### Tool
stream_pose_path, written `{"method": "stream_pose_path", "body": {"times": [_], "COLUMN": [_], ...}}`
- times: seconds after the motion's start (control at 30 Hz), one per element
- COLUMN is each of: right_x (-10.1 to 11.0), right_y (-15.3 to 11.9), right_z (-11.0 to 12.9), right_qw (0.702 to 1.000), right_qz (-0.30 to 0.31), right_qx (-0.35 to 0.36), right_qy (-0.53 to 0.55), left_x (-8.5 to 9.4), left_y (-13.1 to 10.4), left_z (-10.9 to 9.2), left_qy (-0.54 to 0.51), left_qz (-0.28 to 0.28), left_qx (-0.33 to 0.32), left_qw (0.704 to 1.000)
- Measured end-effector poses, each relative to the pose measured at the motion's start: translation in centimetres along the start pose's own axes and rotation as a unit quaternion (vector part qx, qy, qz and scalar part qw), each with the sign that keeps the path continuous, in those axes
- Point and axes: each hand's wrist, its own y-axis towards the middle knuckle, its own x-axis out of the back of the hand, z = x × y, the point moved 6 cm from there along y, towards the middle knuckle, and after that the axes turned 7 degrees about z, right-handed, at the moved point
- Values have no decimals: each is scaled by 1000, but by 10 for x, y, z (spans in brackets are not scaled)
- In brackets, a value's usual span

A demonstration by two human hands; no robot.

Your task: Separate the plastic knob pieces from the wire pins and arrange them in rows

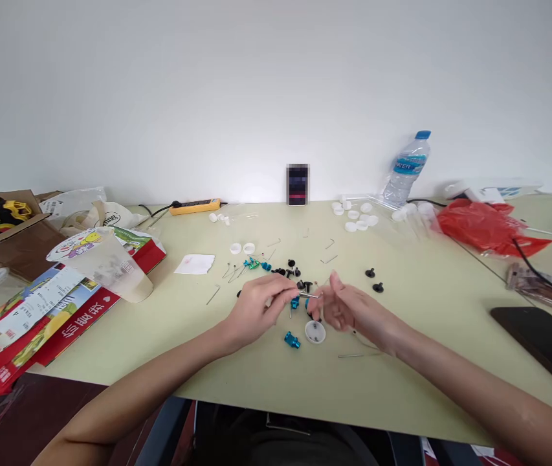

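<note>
- While the L hand (261, 301) pinches a slim silver metal rod (310, 295) btwn thumb and fingers, the R hand (341, 309) sits just beside its far end; blur, so cannot tell if R grips it.
- Rod position: btwn both hands, above table. Hands near, not touching.
- Handling (est.): light, stiff, prob. slippery; hold mid-shaft, keep tip free.
- Obstructions: black flanged plastic pcs. (291, 263) just beyond L fingertips.
- Nearer the body than the fingertips: blue metallic cylindrical fitting (292, 340); round white shallow plastic cap (321, 331) w/ small dark bits.
- Below R wrist: straight grey metal pin (350, 355).
</note>
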Motion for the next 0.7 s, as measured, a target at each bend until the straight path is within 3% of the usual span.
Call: {"method": "stream_pose_path", "body": {"times": [0.07, 0.1, 0.17, 0.23, 0.27, 0.3, 0.37, 0.4, 0.43, 0.47, 0.53, 0.6, 0.63, 0.7], "right_x": [-16, -21, -20, -12, -10, -10, -14, -15, -13, -7, 8, 7, -1, -16], "right_y": [2, 1, 1, -3, -7, -12, -19, -21, -21, -20, -13, -2, 0, 0], "right_z": [-10, -11, -7, 5, 13, 21, 30, 32, 33, 33, 26, 8, 1, -4], "right_qw": [982, 975, 987, 997, 978, 940, 858, 834, 829, 847, 927, 993, 999, 990], "right_qz": [104, 124, 94, 2, -46, -84, -112, -111, -117, -131, -137, -47, 20, 110], "right_qx": [-65, -69, -31, 51, 99, 148, 227, 254, 269, 268, 209, 84, 24, -41], "right_qy": [143, 170, 125, -57, -179, -297, -446, -477, -475, -440, -282, -69, 19, 81], "left_x": [-1, -5, -9, -11, -14, -19, -32, -36, -36, -33, -19, -6, -4, -7], "left_y": [-5, -7, -7, -2, 0, 1, -2, -3, -3, -3, -1, -2, -4, -8], "left_z": [-16, -20, -19, -7, 1, 10, 19, 20, 21, 21, 19, 8, 1, -10], "left_qy": [126, 157, 155, 66, -11, -99, -261, -311, -332, -321, -218, -66, 2, 82], "left_qz": [-21, -15, -1, 19, 40, 70, 137, 156, 161, 148, 79, 4, -17, -16], "left_qx": [-126, -166, -167, -67, 3, 73, 172, 193, 199, 192, 132, 12, -52, -148], "left_qw": [984, 974, 974, 995, 999, 990, 940, 917, 908, 916, 964, 998, 998, 986]}}
